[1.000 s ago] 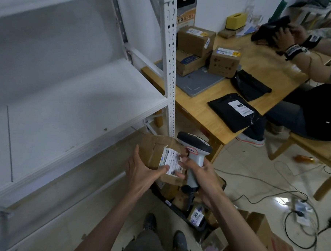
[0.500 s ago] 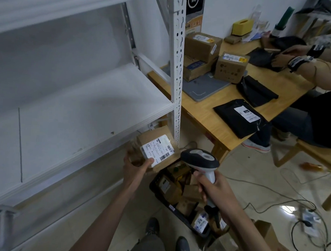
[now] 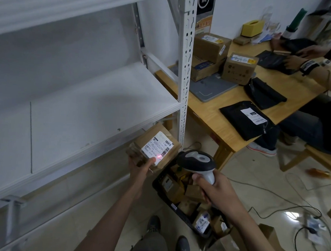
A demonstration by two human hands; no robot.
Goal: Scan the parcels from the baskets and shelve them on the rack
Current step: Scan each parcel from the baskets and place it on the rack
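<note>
My left hand [image 3: 140,167] grips a small brown cardboard parcel [image 3: 171,144] from below, its white label facing up, just in front of the white rack [image 3: 97,103]. A red scan light falls on the label's near corner. My right hand [image 3: 213,190] holds a grey and black barcode scanner [image 3: 196,161] by its handle, pointed at the parcel. Below both hands a black basket [image 3: 159,184] on the floor holds several small parcels.
A wooden table [image 3: 218,112] to the right carries cardboard boxes [image 3: 211,45], black mailer bags [image 3: 246,119] and a grey pad. A seated person works at its far side. Cables [image 3: 271,211] and a power strip lie on the tiled floor. More boxes [image 3: 224,245] sit at my feet.
The parcel has gone from close against the scanner to further up and left by the rack's post, label turned up. The scanner pulled back to the right, and a red light now shows on the label.
</note>
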